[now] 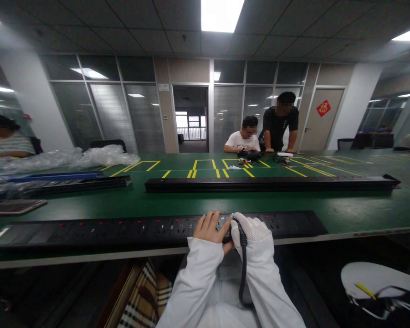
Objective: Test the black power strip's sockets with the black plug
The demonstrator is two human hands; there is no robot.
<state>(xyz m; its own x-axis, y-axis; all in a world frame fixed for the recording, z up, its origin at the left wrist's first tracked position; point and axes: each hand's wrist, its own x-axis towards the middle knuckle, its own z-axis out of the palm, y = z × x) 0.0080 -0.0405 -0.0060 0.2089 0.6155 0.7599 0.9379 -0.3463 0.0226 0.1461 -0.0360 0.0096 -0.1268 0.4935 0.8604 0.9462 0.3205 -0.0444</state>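
1. Green table (99, 208), yellow lines (166, 174); room has glass partitions (145, 118).
2. Black power strip (123, 232) along near edge: long, socket row, red dots (101, 222).
3. Left hand (209, 228) on strip, thumb and fingers apart; gloved right hand (254, 228) clamped on black cable (243, 269).

Green table (355, 205), yellow lines (205, 160), black socket strip (157, 231) along near edge, second strip (271, 184) beyond, clear plastic wrap (105, 156)

The bare left hand (209, 228) lies on a long black power strip (133, 231) at the near edge of the green table (287, 202). Beside it, the white-gloved right hand (254, 230) grips a black power cord (243, 264). A second power strip (269, 184) lies beyond; two co-workers (245, 140) occupy the far side.
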